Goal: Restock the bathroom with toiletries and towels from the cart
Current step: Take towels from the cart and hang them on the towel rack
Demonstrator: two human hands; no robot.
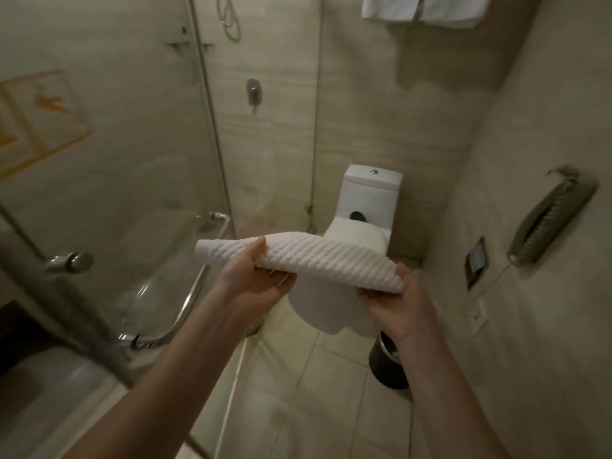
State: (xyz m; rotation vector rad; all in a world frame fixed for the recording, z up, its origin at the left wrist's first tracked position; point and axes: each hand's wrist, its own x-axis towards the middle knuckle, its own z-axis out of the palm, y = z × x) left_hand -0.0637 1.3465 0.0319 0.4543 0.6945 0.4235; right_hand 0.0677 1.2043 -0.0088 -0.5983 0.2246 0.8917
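Note:
A folded white ribbed towel [308,258] is held flat in the air in front of the toilet. My left hand [255,279] grips its left part, thumb on top and fingers underneath. Its right corner is pinched by my right hand [394,299], thumb on top. Both arms reach forward from the bottom of the view. More white towels [424,9] hang on a rack high on the back wall.
A white toilet [367,207] stands against the back wall, partly hidden by the towel. A dark waste bin [385,362] sits on the tiled floor to its right. The glass shower door [109,180] with a chrome handle fills the left. A wall phone [549,217] hangs on the right.

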